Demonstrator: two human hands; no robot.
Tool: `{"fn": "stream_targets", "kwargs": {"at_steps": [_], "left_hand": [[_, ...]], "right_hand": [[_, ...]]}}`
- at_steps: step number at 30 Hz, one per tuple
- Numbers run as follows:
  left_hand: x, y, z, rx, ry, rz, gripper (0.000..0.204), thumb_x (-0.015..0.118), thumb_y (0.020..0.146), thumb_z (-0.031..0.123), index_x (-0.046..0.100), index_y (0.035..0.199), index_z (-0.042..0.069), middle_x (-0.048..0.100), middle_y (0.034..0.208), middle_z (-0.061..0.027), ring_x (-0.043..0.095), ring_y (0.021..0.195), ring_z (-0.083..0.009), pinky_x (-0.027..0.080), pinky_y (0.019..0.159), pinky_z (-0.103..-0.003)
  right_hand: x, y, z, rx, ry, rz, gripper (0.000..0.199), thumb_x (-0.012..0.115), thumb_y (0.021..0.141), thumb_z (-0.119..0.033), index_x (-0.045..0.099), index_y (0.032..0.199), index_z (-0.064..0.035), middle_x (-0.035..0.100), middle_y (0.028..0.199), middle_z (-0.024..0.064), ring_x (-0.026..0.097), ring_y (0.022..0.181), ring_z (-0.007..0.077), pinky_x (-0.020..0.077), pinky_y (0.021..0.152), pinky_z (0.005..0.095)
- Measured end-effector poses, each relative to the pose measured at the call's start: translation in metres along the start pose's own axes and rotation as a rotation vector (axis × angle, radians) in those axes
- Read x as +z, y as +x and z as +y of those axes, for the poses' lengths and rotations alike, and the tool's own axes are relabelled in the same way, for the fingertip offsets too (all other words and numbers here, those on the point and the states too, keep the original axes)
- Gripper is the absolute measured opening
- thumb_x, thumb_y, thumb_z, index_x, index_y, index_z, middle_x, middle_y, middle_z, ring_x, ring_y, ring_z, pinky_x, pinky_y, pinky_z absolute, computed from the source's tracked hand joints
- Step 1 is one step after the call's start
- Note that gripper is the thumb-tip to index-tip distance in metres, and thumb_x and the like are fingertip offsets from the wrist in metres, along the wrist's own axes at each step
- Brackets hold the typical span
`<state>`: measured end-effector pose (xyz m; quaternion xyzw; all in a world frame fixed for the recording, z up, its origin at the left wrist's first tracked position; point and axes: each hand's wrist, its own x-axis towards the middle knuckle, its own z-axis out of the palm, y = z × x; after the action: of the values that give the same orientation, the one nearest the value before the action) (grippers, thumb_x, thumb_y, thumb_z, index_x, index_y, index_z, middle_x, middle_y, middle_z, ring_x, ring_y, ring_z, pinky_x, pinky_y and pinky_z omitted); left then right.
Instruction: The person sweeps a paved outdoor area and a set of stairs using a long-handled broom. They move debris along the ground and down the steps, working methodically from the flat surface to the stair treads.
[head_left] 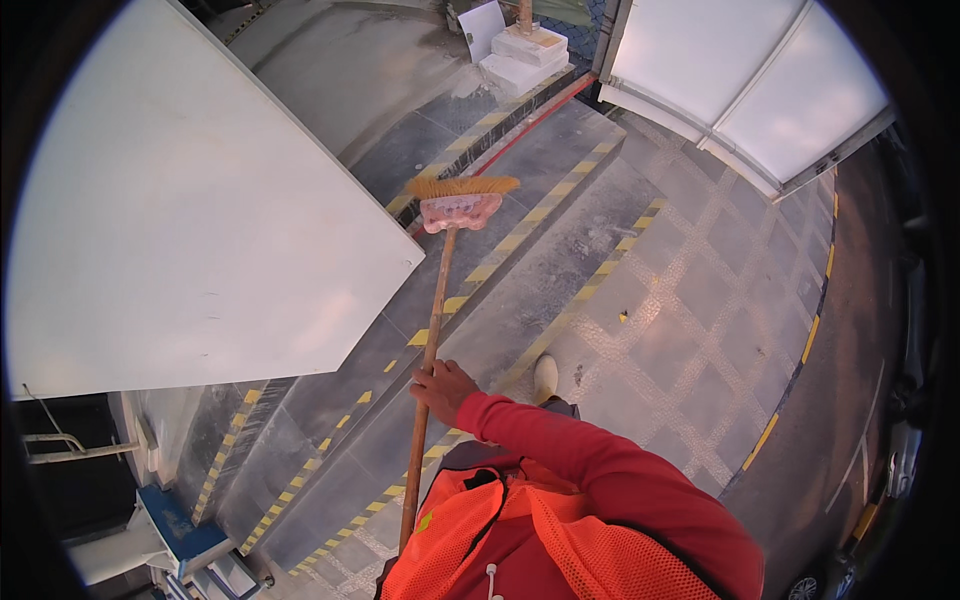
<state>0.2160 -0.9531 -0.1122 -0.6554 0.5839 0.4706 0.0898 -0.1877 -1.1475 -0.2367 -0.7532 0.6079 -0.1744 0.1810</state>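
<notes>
At left we see a white panel (200,230), then our broom (441,290): the fingers (424,381) of our right hand (447,392) grasp its wooden handle (416,450), the yellow-bristled head (461,187) beyond them, over striped steps (580,250). Rightward are our pale shoe (545,376) and patterned paving (690,300). We cannot tell our left fingers' state.

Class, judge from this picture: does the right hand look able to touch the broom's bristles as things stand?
Probably not: the right hand grips the wooden handle, and the bristles lie at its far end, with the pink broom head in between.
</notes>
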Motion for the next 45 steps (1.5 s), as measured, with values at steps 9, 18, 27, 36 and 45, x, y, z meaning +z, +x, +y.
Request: {"fn": "stream_targets", "kwargs": {"at_steps": [9, 18, 27, 36, 45], "left_hand": [[-0.055, 0.042, 0.067, 0.368, 0.171, 0.025, 0.040, 0.063, 0.106, 0.040, 0.066, 0.119, 0.002, 0.069, 0.068, -0.0129, 0.071, 0.061, -0.0342, 0.055, 0.060, -0.047], [-0.111, -0.063, -0.083, -0.267, 0.667, -0.137, 0.042, 0.064, 0.104, 0.045, 0.063, 0.108, 0.003, 0.069, 0.069, -0.0183, 0.072, 0.064, -0.0395, 0.053, 0.056, -0.050], [-0.021, 0.124, 0.036, 0.279, 0.600, -0.068, 0.033, 0.063, 0.105, 0.040, 0.060, 0.105, 0.007, 0.067, 0.068, -0.0187, 0.067, 0.063, -0.0457, 0.051, 0.058, -0.057], [-0.204, 0.005, 0.087, 0.093, -0.309, 0.131, 0.031, 0.073, 0.101, 0.015, 0.069, 0.127, -0.001, 0.075, 0.082, -0.0050, 0.058, 0.059, -0.0080, 0.046, 0.055, -0.022], [-0.273, -0.115, 0.184, 1.188, 0.056, 0.835, 0.036, 0.062, 0.103, 0.039, 0.060, 0.094, 0.005, 0.058, 0.074, -0.0103, 0.050, 0.060, -0.0184, 0.036, 0.056, -0.036]], "right_hand": [[-0.021, -0.044, 0.054, 0.113, -0.193, 0.034, 0.014, 0.066, 0.092, -0.018, 0.069, 0.105, -0.0130, 0.064, 0.105, 0.0101, 0.068, 0.097, 0.0348, 0.0553, 0.080, 0.0480], [0.176, -0.048, -0.099, -0.171, 0.309, -0.561, 0.021, 0.065, 0.096, -0.026, 0.071, 0.113, -0.0158, 0.067, 0.110, 0.0123, 0.075, 0.097, 0.0340, 0.0610, 0.076, 0.0501], [0.164, -0.063, 0.083, 0.311, 0.046, -0.384, 0.025, 0.064, 0.097, -0.017, 0.066, 0.122, -0.0171, 0.065, 0.118, 0.0077, 0.071, 0.106, 0.0339, 0.0558, 0.090, 0.0469], [0.049, -0.041, -0.029, 0.108, -0.070, -0.135, 0.023, 0.067, 0.092, -0.014, 0.064, 0.115, -0.0151, 0.066, 0.107, 0.0095, 0.073, 0.097, 0.0336, 0.0564, 0.081, 0.0459], [0.062, 0.015, -0.213, -0.236, 0.475, 0.024, 0.029, 0.073, 0.093, -0.019, 0.054, 0.114, -0.0111, 0.061, 0.102, 0.0086, 0.072, 0.083, 0.0305, 0.0570, 0.065, 0.0441]]}}
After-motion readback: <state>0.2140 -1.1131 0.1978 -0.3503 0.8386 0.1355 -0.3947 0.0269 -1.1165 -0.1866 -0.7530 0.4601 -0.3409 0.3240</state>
